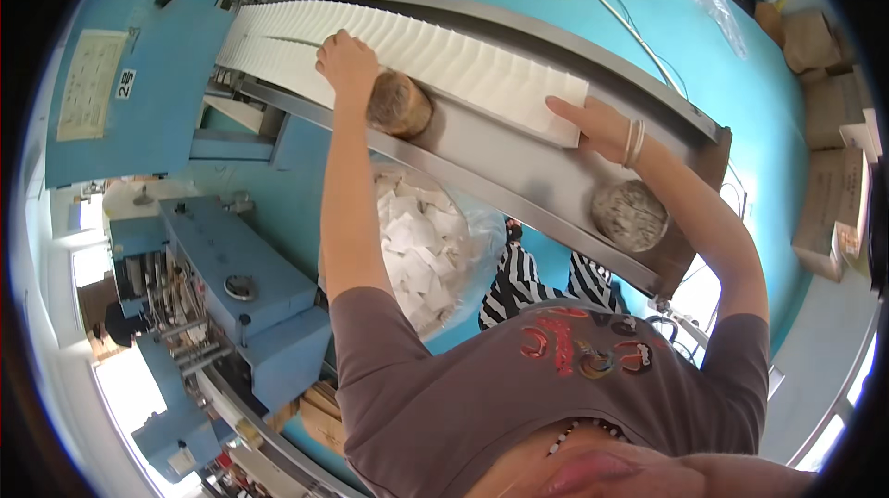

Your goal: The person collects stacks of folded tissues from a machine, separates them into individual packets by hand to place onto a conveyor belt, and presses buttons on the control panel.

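Two long rows of folded white paper sheets (444, 58), standing on edge, lie along a metal trough (482, 142). My left hand (348, 63) lies at the end of the shorter, nearer row, its fingers bent over the paper. Just beside its wrist, a brown round block (399, 104) rests in the trough. My right hand (602, 128) clasps the right end of the longer row, thumb on top and the other fingers mostly hidden. Nearer to me, by my right forearm, sits a grey mottled round block (630, 215).
Below the trough stands a clear bag (421, 239) full of white paper scraps. A blue machine (139, 81) adjoins the trough's left end, and another blue machine (241, 285) stands lower left. Cardboard boxes (829, 202) line the right side. A long pole (611, 17) lies beyond the trough.
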`<state>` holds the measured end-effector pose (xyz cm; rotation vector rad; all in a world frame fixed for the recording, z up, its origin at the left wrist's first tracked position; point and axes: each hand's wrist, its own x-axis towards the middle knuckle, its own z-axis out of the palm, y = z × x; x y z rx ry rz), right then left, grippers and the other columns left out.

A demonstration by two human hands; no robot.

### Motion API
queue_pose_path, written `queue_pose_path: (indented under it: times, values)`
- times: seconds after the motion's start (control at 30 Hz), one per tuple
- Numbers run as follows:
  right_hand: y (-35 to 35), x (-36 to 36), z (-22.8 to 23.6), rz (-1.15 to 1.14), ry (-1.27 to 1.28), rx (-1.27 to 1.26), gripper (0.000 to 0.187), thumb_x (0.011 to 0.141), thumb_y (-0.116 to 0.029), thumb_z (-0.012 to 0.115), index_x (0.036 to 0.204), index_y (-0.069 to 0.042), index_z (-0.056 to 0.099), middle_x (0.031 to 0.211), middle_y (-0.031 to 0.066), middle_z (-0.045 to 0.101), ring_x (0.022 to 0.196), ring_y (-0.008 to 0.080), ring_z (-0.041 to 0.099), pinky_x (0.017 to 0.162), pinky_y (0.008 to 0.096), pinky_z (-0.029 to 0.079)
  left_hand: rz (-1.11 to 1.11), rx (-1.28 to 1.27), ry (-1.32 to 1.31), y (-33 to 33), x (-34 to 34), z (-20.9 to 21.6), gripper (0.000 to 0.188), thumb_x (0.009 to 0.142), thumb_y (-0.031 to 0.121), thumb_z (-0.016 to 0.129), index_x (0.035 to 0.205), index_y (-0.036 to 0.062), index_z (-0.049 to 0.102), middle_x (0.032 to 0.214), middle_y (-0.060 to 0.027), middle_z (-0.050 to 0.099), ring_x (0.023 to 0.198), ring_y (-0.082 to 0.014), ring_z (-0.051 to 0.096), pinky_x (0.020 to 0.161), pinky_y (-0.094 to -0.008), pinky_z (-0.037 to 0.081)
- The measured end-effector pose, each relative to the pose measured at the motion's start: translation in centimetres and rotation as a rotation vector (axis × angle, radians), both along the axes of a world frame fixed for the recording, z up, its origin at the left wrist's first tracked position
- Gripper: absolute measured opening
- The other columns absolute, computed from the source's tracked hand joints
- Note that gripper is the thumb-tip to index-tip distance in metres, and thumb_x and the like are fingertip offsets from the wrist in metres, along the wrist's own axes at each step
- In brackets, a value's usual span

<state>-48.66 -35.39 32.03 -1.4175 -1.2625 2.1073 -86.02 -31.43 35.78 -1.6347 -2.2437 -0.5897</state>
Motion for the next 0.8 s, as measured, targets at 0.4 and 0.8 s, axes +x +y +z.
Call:
queue_pose_path:
  times: [0.4, 0.8]
  values:
    - [-0.5, -3.9, 3.1, -0.237, 0.074, -0.05, 0.058, 0.087, -0.039, 0.063, 0.124, 0.001, 0.046, 0.116, 0.0099, 0.057, 0.101, 0.0179, 0.058, 0.087, 0.0357, 0.049, -0.204, -0.114, 0.023, 8.0, -8.6, -4.7, 0.031, 0.082, 0.013, 0.049, 0.108, 0.0063, 0.064, 0.104, -0.0189, 0.058, 0.099, -0.0378, 0.053, 0.084, -0.0518, 0.043]
    - [-1.3, -4.9, 3.3, -0.333, -0.081, -0.044, 0.057, 0.083, -0.036, 0.067, 0.12, 0.002, 0.048, 0.112, 0.0113, 0.058, 0.095, 0.0171, 0.058, 0.078, 0.0359, 0.05, -0.331, -0.206, 0.241, 6.5, -6.8, -3.6, 0.022, 0.079, 0.009, 0.052, 0.096, 0.0, 0.062, 0.102, -0.0152, 0.055, 0.101, -0.034, 0.051, 0.079, -0.0485, 0.044]
